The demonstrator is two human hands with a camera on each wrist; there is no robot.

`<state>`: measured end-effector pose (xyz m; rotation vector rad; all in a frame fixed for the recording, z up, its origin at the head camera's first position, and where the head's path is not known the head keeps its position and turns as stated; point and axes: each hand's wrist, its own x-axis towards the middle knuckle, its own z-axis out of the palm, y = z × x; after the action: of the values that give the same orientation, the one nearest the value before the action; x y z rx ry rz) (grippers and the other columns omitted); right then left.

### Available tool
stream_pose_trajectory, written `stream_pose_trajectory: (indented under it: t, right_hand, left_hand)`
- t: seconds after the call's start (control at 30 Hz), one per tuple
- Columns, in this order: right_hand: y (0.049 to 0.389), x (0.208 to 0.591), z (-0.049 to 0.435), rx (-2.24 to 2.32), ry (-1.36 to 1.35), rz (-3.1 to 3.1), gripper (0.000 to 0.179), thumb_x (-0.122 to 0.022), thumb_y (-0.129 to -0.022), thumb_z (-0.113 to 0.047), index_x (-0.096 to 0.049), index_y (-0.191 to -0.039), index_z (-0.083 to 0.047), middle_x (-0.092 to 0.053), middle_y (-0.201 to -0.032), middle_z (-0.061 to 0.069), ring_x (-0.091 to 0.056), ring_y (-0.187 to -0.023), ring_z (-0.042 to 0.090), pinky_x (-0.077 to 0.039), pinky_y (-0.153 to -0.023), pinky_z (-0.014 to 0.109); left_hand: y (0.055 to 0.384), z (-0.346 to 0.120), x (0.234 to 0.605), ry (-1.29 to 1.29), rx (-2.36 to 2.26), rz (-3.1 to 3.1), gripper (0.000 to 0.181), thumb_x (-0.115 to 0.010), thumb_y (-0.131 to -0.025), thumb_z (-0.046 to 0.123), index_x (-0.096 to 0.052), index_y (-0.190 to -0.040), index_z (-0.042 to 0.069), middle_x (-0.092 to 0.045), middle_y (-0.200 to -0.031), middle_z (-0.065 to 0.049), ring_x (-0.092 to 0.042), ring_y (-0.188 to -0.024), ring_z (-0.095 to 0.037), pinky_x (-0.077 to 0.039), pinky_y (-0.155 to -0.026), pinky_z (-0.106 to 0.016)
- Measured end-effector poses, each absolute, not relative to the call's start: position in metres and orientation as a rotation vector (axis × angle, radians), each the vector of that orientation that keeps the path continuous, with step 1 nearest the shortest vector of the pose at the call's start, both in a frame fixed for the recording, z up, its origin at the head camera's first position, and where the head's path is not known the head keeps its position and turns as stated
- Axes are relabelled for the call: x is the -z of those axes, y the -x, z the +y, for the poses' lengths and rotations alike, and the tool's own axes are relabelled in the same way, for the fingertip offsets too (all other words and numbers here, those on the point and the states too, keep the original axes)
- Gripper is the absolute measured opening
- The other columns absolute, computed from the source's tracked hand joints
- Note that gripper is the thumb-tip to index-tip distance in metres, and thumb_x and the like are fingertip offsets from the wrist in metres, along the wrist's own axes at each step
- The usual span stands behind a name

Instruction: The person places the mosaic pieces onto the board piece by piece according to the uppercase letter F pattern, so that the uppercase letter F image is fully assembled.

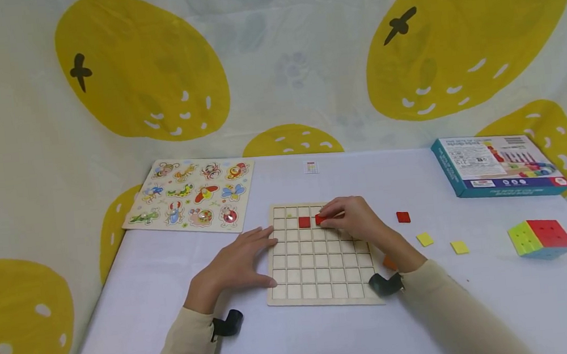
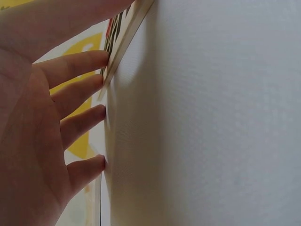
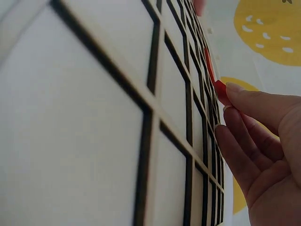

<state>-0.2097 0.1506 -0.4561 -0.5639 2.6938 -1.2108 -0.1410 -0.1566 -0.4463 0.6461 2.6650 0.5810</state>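
A wooden grid board (image 1: 294, 260) lies flat on the white table. In its second row sits a red square tile (image 1: 304, 222). My right hand (image 1: 353, 216) pinches another red tile (image 3: 222, 92) between thumb and fingers, close over the board just right of the first one. A small yellow spot (image 1: 289, 216) shows in the same row, further left. My left hand (image 1: 237, 263) is spread at the board's left edge, its fingertips (image 2: 98, 82) and thumb right at the rim.
Right of the board lie a loose red tile (image 1: 403, 217), yellow tiles (image 1: 425, 239) and an orange piece (image 1: 390, 262) partly behind the right wrist. A puzzle cube (image 1: 541, 239) and a boxed set (image 1: 500, 166) stand further right. An insect puzzle board (image 1: 190, 197) lies back left, a small card (image 1: 311, 167) at the back.
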Motion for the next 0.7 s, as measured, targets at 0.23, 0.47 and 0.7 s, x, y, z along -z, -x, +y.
stream_pose_trajectory:
  t: [0.23, 0.47, 0.7]
  right_hand:
    - [0.2098, 0.4568, 0.1435, 1.225, 0.625, 2.697, 0.019, -0.083, -0.085, -0.013, -0.081, -0.103, -0.007, -0.079, -0.109, 0.009, -0.074, -0.102, 0.025, -0.063, -0.085, 0.033]
    - [0.2086, 0.4542, 0.1417, 1.148, 0.615, 2.705, 0.019, -0.083, -0.085, -0.015, -0.081, -0.103, -0.010, -0.080, -0.107, 0.007, -0.074, -0.099, 0.022, -0.062, -0.086, 0.033]
    - [0.2092, 0.4539, 0.1394, 1.101, 0.570, 2.709, 0.018, -0.082, -0.086, -0.017, -0.082, -0.103, -0.012, -0.080, -0.106, 0.004, -0.072, -0.100, 0.020, -0.061, -0.087, 0.034]
  left_hand:
    - [0.1412, -0.1563, 0.4454, -0.647, -0.579, 2.663, 0.086, -0.088, -0.073, 0.047, -0.055, -0.148, 0.022, -0.033, -0.169, 0.005, -0.026, -0.159, -0.025, -0.033, -0.125, -0.055]
    - [0.1417, -0.1560, 0.4451, -0.646, -0.568, 2.666, 0.086, -0.088, -0.073, 0.048, -0.055, -0.148, 0.022, -0.033, -0.168, 0.005, -0.026, -0.159, -0.024, -0.033, -0.125, -0.054]
    - [0.1416, -0.1561, 0.4457, -0.650, -0.584, 2.666, 0.085, -0.088, -0.073, 0.047, -0.055, -0.148, 0.021, -0.034, -0.168, 0.003, -0.027, -0.159, -0.027, -0.034, -0.124, -0.055]
